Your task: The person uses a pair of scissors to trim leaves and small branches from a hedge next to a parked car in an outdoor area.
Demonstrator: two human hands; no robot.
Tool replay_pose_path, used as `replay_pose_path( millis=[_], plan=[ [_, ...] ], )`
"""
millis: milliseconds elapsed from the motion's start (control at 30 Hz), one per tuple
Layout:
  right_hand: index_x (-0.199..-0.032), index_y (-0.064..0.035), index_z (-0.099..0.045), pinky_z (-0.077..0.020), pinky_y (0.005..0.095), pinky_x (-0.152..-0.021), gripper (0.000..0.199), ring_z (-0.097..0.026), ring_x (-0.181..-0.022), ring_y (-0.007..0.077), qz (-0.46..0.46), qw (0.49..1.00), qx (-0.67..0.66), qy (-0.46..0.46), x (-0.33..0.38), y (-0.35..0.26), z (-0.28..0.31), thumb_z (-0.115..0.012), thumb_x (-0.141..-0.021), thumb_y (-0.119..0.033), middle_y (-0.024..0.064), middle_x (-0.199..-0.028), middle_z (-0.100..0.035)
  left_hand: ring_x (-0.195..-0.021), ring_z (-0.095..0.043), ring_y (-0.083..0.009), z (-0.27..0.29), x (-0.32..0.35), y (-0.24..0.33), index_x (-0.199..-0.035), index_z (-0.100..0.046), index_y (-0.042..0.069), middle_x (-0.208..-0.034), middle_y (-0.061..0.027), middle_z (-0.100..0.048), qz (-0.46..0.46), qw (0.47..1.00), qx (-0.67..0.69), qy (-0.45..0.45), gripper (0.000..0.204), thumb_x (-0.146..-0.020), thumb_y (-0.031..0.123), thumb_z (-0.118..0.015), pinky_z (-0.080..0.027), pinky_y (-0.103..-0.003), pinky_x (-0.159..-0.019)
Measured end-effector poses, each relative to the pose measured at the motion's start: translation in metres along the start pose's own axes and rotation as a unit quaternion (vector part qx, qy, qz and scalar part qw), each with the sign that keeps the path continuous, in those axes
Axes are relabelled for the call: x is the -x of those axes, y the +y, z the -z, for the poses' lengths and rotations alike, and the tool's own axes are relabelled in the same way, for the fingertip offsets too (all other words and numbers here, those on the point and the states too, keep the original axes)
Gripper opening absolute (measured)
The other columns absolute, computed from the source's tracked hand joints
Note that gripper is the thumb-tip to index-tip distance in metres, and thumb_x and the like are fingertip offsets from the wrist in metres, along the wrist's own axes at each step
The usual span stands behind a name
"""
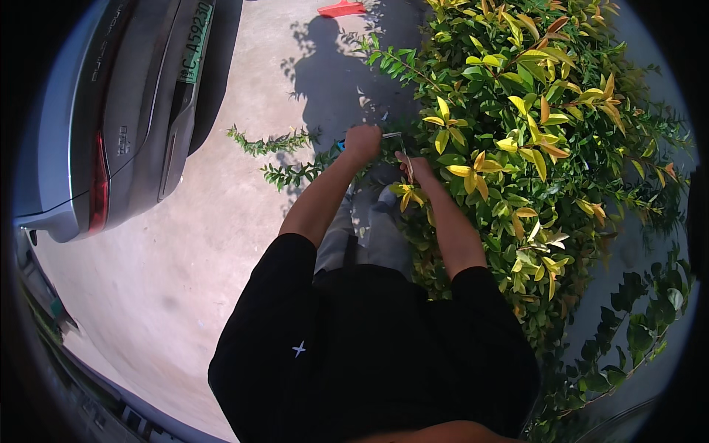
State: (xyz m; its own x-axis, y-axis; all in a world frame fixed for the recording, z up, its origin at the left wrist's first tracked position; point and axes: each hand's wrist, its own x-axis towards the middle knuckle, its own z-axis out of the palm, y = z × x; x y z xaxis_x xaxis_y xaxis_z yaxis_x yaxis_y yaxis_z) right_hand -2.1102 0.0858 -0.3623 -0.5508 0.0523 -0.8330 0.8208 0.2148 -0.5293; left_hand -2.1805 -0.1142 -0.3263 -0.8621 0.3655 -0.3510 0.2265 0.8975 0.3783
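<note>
My left hand (362, 145) is closed in a fist in front of me, beside the left edge of a leafy shrub (509, 140). It grips a tool with a blue handle end (341, 145) showing at one side and a thin, pale metal part (392, 135) sticking out toward the shrub. What kind of tool it is stays unclear. Just right of it and slightly nearer, my right hand (419, 170) is closed among the leaves. Something slim and brownish shows at its fingers, too small to name. Leafy sprigs (284, 174) reach out left of my left hand.
A grey car (129, 118) stands on the left, its rear toward me. Pale concrete (192, 244) lies between car and shrub. A flat red object (342, 9) lies at the far edge, beyond my shadow. Darker green leaves (639, 332) hang at the lower right.
</note>
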Motion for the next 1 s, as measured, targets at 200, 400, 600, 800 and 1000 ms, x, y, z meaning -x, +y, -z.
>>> replay_pose_path(
  millis=[200, 400, 600, 800, 1000],
  plan=[
    [-0.056, -0.0117, -0.047, -0.0337, 0.0278, -0.035, 0.046, -0.042, -0.033, 0.0171, -0.069, 0.948, -0.257, -0.172, -0.016, -0.015, -0.014, -0.068, -0.085, -0.041, 0.0045, -0.045, -0.045, -0.075, -0.067, -0.0368, 0.006, 0.012, -0.005, -0.077, -0.068, 0.003, -0.08, -0.0186, -0.068, -0.014, 0.999, 0.032, 0.009, 0.014, -0.069, 0.013, -0.062, -0.054, -0.046, -0.066],
    [-0.051, -0.0135, -0.04, -0.0289, 0.0287, -0.032, 0.05, -0.038, -0.03, 0.0158, -0.047, 0.972, -0.201, -0.114, -0.018, -0.002, -0.024, -0.067, -0.087, -0.035, 0.003, -0.041, -0.039, -0.081, -0.066, -0.0371, 0.015, 0.015, -0.001, -0.079, -0.068, 0.003, -0.083, -0.0203, -0.067, 0.014, 0.998, 0.045, -0.034, 0.017, -0.069, 0.015, -0.062, -0.054, -0.047, -0.069],
    [-0.061, -0.0142, -0.043, -0.0303, 0.0267, -0.036, 0.044, -0.039, -0.035, 0.0131, -0.015, 0.95, -0.31, -0.03, -0.005, 0.001, -0.025, -0.069, -0.086, -0.041, 0.0003, -0.046, -0.039, -0.084, -0.066, -0.0364, -0.001, 0.028, -0.049, -0.088, -0.067, 0.007, -0.085, -0.0177, -0.067, 0.036, 0.999, 0.026, -0.025, 0.018, -0.074, 0.016, -0.062, -0.052, -0.048, -0.069],
    [-0.068, -0.0121, -0.052, -0.0448, 0.03, -0.053, 0.048, -0.055, -0.054, 0.0171, 0.049, 0.956, -0.278, -0.081, 0.013, -0.055, -0.027, -0.065, -0.082, -0.056, 0.002, -0.058, -0.049, -0.09, -0.064, -0.036, 0.066, 0.011, -0.029, -0.113, -0.058, 0.01, -0.109, -0.0156, -0.061, 0.003, 0.989, 0.06, 0.135, 0.031, -0.082, 0.011, -0.055, -0.052, -0.047, -0.069],
    [-0.072, -0.0091, -0.053, -0.0509, 0.0325, -0.062, 0.055, -0.058, -0.06, 0.0216, 0.085, 0.939, -0.333, 0.007, 0.017, -0.098, -0.013, -0.066, -0.078, -0.062, 0.0039, -0.063, -0.052, -0.091, -0.063, -0.0359, 0.132, -0.036, 0.037, -0.114, -0.059, 0.011, -0.11, -0.0144, -0.061, -0.141, 0.93, 0.195, 0.279, 0.033, -0.081, 0.012, -0.06, -0.052, -0.043, -0.074]
  ],
)
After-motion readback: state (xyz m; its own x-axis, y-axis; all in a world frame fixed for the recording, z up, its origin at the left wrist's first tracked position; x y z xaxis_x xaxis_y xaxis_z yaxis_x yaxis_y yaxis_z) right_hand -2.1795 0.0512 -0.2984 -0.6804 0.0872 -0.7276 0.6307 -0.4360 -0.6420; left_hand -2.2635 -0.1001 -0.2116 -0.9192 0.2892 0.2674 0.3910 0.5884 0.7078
